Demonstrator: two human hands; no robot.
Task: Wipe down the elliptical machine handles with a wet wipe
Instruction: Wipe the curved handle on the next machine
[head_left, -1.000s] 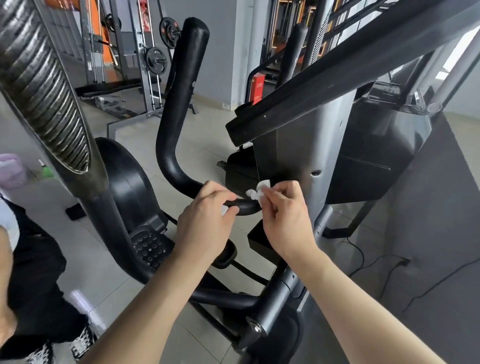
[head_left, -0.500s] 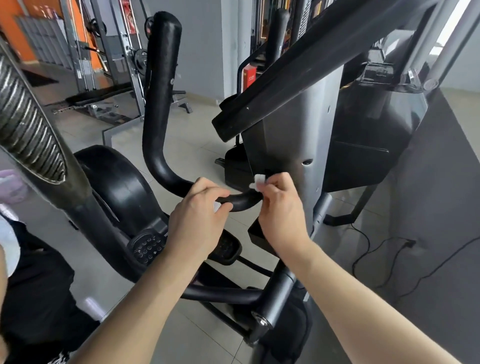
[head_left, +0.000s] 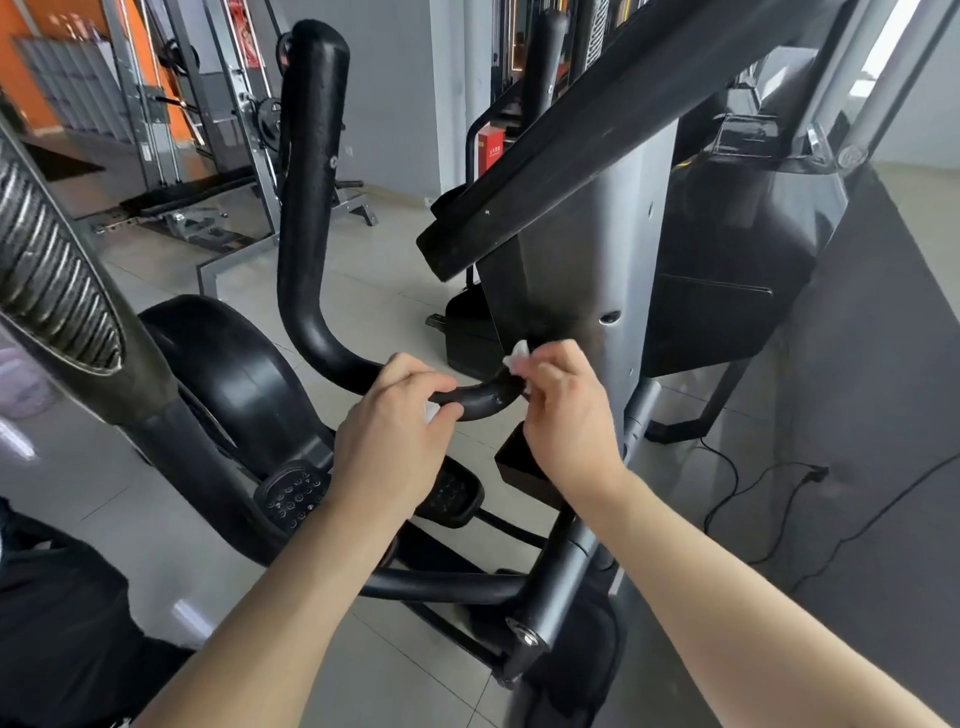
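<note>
- Far left, close to the camera, a ribbed grip (head_left: 47, 270) on another bar slants down and to the right. No hand is on it, so it probably awaits its turn.
- The handle (head_left: 306, 208) being cleaned is a black tube. Its long axis stands nearly upright from the capped top, then bends at the bottom and runs rightward almost level, with its end pointing at the grey column (head_left: 587, 249).
- The left hand (head_left: 395, 447) sits on the level stretch just past the bend, fingers clenched over the top of the handle and thumb underneath. A white scrap shows at the thumb. I judge this grip is there to stop the pivoting bar from swinging while it is rubbed.
- The wet wipe (head_left: 517, 356) is bunched at the handle's right end, touching the tube just in front of the column. I cannot tell whether the scrap at the left thumb is part of the same sheet.
- The right hand (head_left: 569, 415) pinches the wet wipe between thumb and fingers and presses it on that end, likely because this tight joint needs fingertip work.
</note>
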